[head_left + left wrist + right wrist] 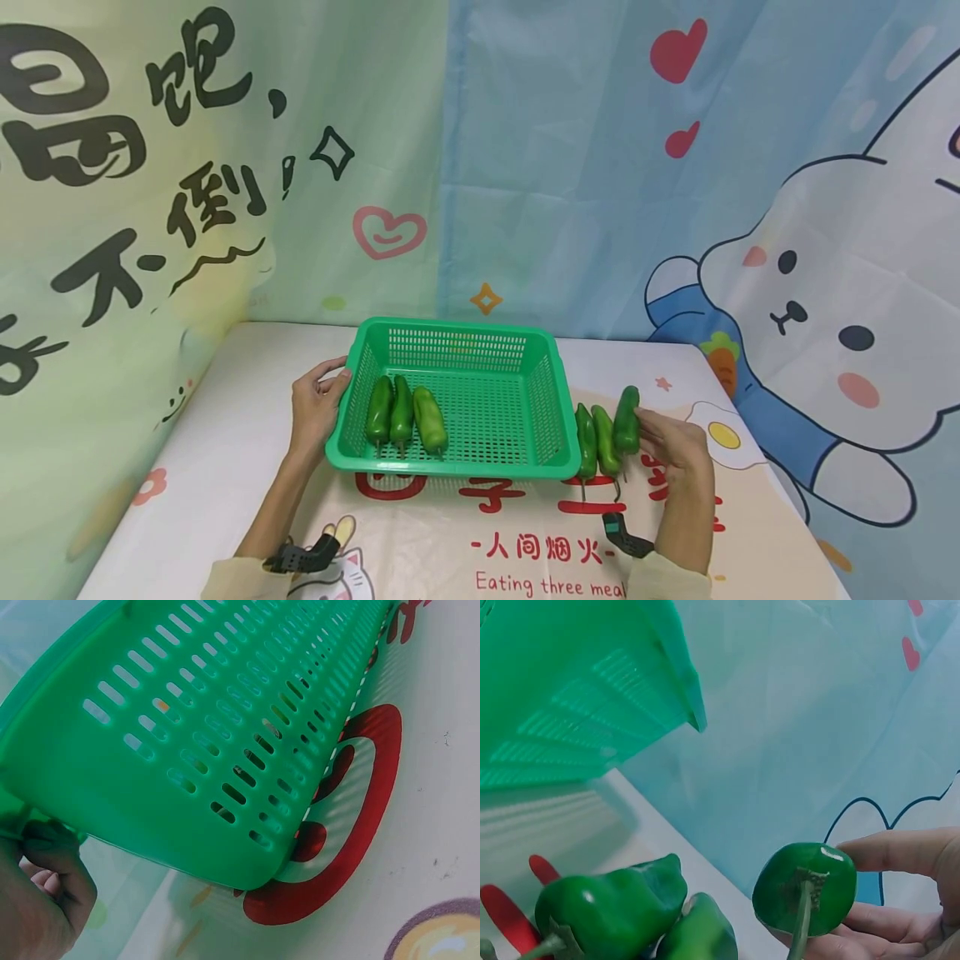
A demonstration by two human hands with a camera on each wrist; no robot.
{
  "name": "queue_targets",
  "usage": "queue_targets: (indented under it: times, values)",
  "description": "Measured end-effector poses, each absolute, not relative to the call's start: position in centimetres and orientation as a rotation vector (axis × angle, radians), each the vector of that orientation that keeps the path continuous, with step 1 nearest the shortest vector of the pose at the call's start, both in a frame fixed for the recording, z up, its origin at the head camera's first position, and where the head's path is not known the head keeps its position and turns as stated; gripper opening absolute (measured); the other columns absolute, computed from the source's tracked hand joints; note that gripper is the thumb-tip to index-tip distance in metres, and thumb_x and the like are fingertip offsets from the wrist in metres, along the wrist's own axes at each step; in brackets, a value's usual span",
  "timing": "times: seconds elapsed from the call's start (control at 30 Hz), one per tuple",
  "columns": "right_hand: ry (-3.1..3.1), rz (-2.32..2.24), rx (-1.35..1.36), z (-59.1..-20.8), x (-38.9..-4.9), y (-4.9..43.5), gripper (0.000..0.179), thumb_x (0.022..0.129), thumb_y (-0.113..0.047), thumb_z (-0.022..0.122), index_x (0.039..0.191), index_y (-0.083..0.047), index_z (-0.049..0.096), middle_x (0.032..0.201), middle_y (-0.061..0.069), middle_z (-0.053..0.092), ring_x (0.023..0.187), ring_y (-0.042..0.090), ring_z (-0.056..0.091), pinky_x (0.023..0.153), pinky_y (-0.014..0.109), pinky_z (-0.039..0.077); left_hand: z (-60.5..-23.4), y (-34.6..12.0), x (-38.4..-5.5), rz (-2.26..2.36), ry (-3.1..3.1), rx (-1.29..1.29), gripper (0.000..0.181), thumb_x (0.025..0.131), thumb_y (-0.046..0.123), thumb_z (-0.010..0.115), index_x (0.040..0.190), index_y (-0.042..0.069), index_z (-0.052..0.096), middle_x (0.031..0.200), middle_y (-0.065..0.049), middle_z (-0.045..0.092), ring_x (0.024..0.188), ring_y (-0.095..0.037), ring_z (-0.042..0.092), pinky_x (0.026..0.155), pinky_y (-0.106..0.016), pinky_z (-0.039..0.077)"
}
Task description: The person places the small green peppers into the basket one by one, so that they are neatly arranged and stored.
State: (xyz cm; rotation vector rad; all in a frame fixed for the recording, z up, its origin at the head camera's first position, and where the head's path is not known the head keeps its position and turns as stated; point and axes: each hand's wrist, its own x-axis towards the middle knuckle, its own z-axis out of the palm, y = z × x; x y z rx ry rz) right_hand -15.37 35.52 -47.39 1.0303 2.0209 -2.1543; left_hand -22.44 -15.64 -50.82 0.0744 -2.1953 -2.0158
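A green plastic basket (480, 467) with slotted walls stands on the table, three green peppers (402, 412) lying side by side at its left. My left hand (315, 408) grips the basket's left rim; in the left wrist view its curled fingers (64, 881) are at the rim. To the right of the basket, my right hand (675, 442) pinches a green pepper (627, 421) between thumb and fingers. In the right wrist view that pepper (806, 889) shows its stem end. Two more peppers (585, 442) lie between it and the basket.
A printed cloth (420, 542) with red lettering covers the table (247, 400). Behind it hangs a patterned curtain (525, 208) with a cartoon rabbit at the right. Black straps with small devices (307, 554) are on both wrists.
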Motion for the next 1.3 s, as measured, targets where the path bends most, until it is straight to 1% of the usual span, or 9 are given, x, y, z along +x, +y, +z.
queue_targets:
  times: [0.07,0.1,0.2,0.27,0.33,0.53,0.73,1.03,1.3]
  values:
    - [1.973,-2.197,0.998,-47.3,-15.3,35.5,0.049,0.102,-0.02,0.079,0.144,-0.001,0.065,0.084,-0.011,0.078,0.083,0.005,0.079,0.085,0.022,0.066,-50.8,-15.6,-22.4,-2.02,-2.194,0.082,0.038,0.114,0.017,0.059,0.145,-0.004,0.064,0.103,-0.022,0.084,0.07,-0.007,0.078,0.063,-0.021,0.063]
    - [1.948,-2.221,0.984,-47.2,-15.3,35.5,0.039,0.102,-0.021,0.08,0.136,-0.004,0.071,0.085,-0.011,0.078,0.084,0.005,0.079,0.086,0.022,0.066,-50.8,-15.6,-22.4,-2.021,-2.194,0.085,0.038,0.114,0.017,0.059,0.145,-0.004,0.064,0.104,-0.022,0.084,0.07,-0.007,0.078,0.063,-0.021,0.063]
    - [1.881,-2.274,0.955,-46.9,-15.2,35.4,0.006,0.102,-0.022,0.08,0.105,-0.017,0.081,0.087,-0.01,0.08,0.087,0.006,0.08,0.087,0.021,0.065,-50.7,-15.6,-22.3,-2.026,-2.193,0.094,0.038,0.114,0.018,0.06,0.145,-0.003,0.064,0.105,-0.022,0.083,0.071,-0.006,0.078,0.063,-0.021,0.063]
    - [1.85,-2.295,0.944,-46.7,-15.2,35.3,0.013,0.101,-0.023,0.081,0.089,-0.023,0.08,0.088,-0.011,0.081,0.088,0.006,0.08,0.087,0.02,0.065,-50.7,-15.6,-22.3,-2.03,-2.191,0.095,0.038,0.113,0.019,0.061,0.145,-0.002,0.065,0.106,-0.022,0.083,0.071,-0.005,0.077,0.063,-0.02,0.063]
    - [1.836,-2.299,0.939,-46.5,-15.2,35.1,0.019,0.101,-0.024,0.081,0.083,-0.027,0.08,0.088,-0.011,0.082,0.088,0.006,0.08,0.087,0.019,0.065,-50.7,-15.5,-22.3,-2.031,-2.192,0.094,0.038,0.113,0.019,0.061,0.144,-0.002,0.065,0.105,-0.021,0.084,0.07,-0.005,0.077,0.063,-0.02,0.062]
    - [1.837,-2.297,0.907,-45.5,-15.2,34.4,0.017,0.099,-0.03,0.084,0.082,-0.031,0.081,0.09,-0.013,0.083,0.09,0.004,0.081,0.088,0.017,0.063,-50.8,-15.4,-22.4,-2.007,-2.199,0.096,0.036,0.113,0.018,0.06,0.143,-0.001,0.067,0.102,-0.022,0.083,0.069,-0.005,0.077,0.062,-0.02,0.062]
    - [1.791,-2.353,0.852,-44.3,-15.2,33.5,0.016,0.101,-0.026,0.082,0.084,-0.029,0.082,0.092,-0.012,0.084,0.092,0.005,0.082,0.089,0.018,0.064,-50.8,-15.3,-22.4,-1.993,-2.209,0.1,0.035,0.114,0.017,0.06,0.143,-0.001,0.067,0.105,-0.027,0.082,0.07,-0.007,0.077,0.063,-0.021,0.063]
    - [1.8,-2.366,0.752,-42.9,-15.6,31.4,0.01,0.102,-0.027,0.079,0.094,-0.023,0.081,0.094,-0.009,0.084,0.093,0.006,0.081,0.09,0.021,0.065,-50.8,-15.5,-22.6,-1.992,-2.211,0.109,0.037,0.114,0.017,0.059,0.145,-0.002,0.065,0.106,-0.025,0.082,0.07,-0.004,0.077,0.063,-0.02,0.063]
    - [1.825,-2.375,0.667,-42.3,-16.3,29.6,0.014,0.104,-0.021,0.077,0.092,-0.026,0.082,0.093,-0.009,0.083,0.091,0.006,0.08,0.09,0.021,0.065,-50.7,-15.5,-22.6,-1.994,-2.215,0.116,0.037,0.114,0.018,0.06,0.145,-0.001,0.066,0.107,-0.025,0.082,0.07,-0.004,0.077,0.064,-0.02,0.063]
